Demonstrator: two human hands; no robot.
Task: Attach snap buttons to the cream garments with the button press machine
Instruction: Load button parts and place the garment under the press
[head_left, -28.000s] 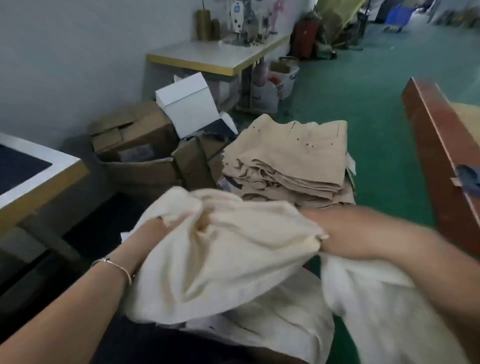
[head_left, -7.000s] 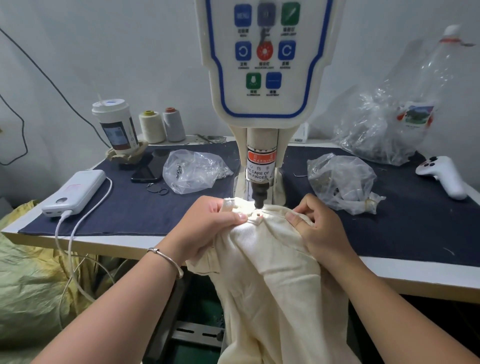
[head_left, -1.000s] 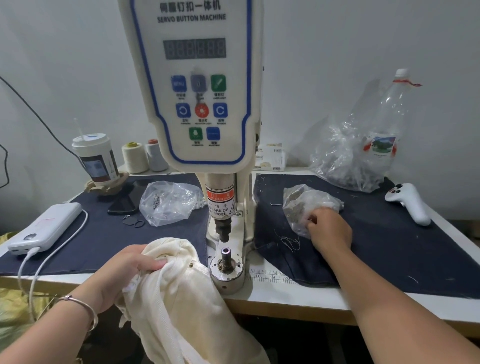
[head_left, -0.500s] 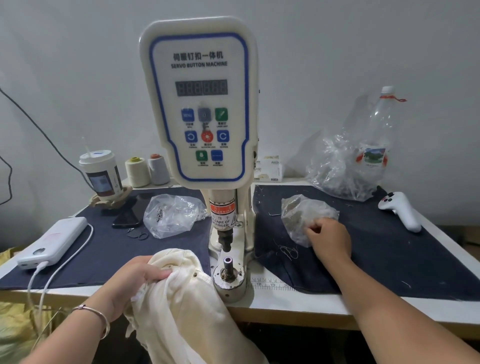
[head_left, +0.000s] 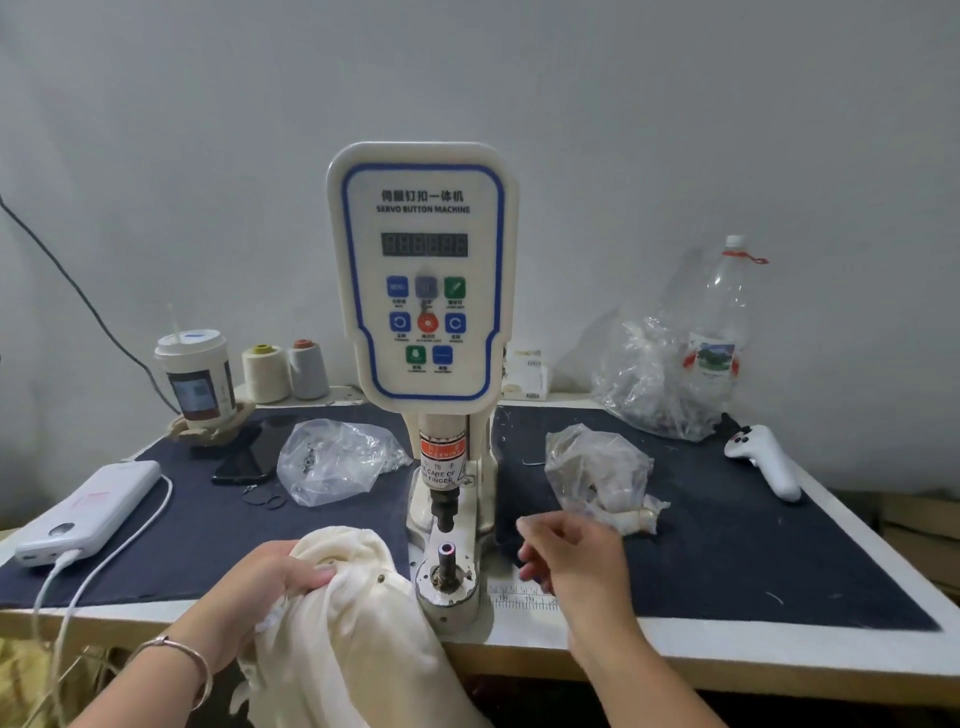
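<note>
1. The cream garment (head_left: 343, 613) is bunched at the lower centre of the frame, hanging over the table edge just left of the button press machine (head_left: 423, 280); a small snap shows on its top.
2. The left hand (head_left: 283, 577) grips the bunched fabric.
3. The right hand (head_left: 574, 553), blurred, hovers right of the machine's lower die (head_left: 447, 564) with fingers loosely curled; whether it pinches anything cannot be told.

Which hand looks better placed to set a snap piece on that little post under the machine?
Probably the right hand. It hangs free beside the post, near the plastic bag; whether it holds a snap is too blurred to tell. The left hand is busy gripping the cream garment.
</note>
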